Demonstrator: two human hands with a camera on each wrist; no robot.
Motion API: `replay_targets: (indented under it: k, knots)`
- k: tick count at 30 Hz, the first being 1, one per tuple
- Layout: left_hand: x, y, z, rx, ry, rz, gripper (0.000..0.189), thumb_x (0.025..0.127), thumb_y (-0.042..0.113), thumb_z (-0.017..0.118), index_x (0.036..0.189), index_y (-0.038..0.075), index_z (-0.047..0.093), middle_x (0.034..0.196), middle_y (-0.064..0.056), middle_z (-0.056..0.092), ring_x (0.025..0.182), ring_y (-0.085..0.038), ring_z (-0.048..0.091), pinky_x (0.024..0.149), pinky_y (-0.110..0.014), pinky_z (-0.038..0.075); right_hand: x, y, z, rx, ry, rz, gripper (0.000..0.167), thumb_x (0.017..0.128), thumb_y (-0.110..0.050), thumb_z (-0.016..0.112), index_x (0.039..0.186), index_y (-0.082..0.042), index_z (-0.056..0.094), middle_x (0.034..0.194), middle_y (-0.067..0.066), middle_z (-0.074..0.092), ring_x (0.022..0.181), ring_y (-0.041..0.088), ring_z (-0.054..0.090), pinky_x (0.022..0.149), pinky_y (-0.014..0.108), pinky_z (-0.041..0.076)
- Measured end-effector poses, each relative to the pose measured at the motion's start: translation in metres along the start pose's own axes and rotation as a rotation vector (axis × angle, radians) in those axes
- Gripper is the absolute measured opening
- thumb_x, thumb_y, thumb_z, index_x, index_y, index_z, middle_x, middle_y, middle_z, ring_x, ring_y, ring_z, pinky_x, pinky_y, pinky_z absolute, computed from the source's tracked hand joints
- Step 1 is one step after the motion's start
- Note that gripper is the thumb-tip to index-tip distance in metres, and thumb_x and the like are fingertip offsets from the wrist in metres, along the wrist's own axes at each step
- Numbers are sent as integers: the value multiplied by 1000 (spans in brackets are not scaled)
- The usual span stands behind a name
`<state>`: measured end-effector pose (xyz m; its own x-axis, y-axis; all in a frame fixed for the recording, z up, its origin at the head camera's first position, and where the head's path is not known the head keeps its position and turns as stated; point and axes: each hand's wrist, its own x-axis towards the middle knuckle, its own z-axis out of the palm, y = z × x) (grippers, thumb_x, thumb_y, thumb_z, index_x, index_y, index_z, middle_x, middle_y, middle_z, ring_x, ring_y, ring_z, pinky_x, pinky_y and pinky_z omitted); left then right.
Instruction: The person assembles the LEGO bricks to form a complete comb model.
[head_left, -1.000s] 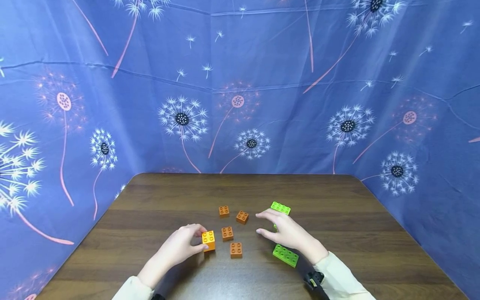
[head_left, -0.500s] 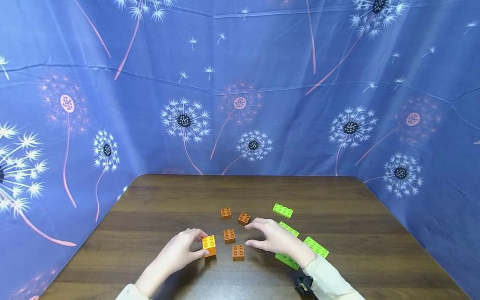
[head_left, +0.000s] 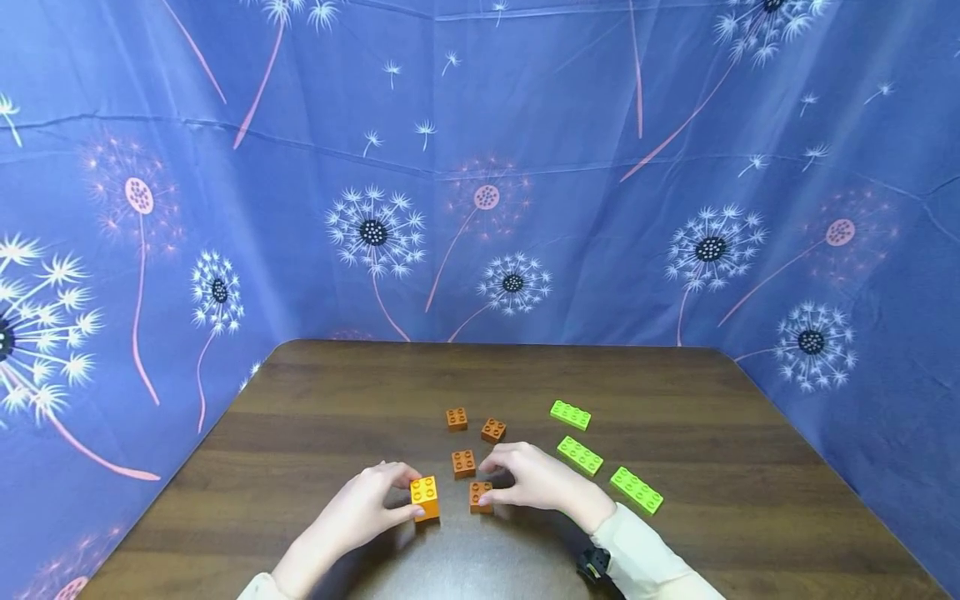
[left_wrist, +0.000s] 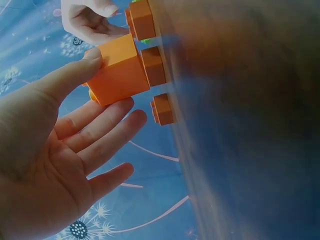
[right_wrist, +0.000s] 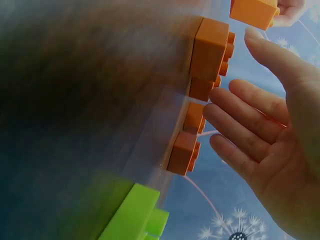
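While the left hand (head_left: 360, 504) pinches the yellow-orange brick (head_left: 424, 493), the right hand (head_left: 534, 479) (relaxed, gripping nothing) should square up to the brown brick (head_left: 477, 490) nearest it.

desk (head_left: 337, 400): brown wood grain, rounded far corners | blue cloth (head_left: 585, 108): dandelion print, creased, hanging beyond far and side edges

Blue dandelion-printed cloth (head_left: 592, 208) hangs past the far edge and both sides of the wood-grained desk (head_left: 337, 400), pale light shining toward its near edge.
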<state>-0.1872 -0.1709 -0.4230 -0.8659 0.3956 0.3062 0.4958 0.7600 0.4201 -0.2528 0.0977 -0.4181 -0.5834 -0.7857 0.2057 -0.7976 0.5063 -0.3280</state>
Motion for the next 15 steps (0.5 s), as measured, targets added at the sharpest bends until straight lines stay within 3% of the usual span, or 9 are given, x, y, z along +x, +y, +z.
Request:
replay_targets:
  k: [3, 10, 15]
  knots:
    - [-1, 3, -2, 3, -16, -3, 30, 76, 31, 77, 99, 17, 64, 92, 8, 69, 86, -9, 65, 88, -43, 51, 2, -2, 0, -8, -19, 1, 37, 79, -38, 73, 103, -9, 68, 98, -2, 67, 93, 10, 62, 85, 25, 52]
    - [-3, 6, -1, -16, -29, 16, 30, 77, 31, 76, 100, 16, 64, 94, 6, 70, 88, -8, 66, 97, -48, 45, 6, -4, 3, 8, -76, 30, 36, 75, -36, 78, 100, -12, 67, 93, -6, 65, 86, 4, 58, 80, 22, 51]
    - [-5, 8, 1, -5, -32, 39, 30, 77, 32, 75, 99, 16, 64, 94, 7, 69, 88, -7, 65, 97, -49, 45, 7, -5, 7, 11, -99, 57, 31, 74, -31, 79, 96, -14, 65, 91, -9, 63, 84, 3, 56, 77, 22, 51]
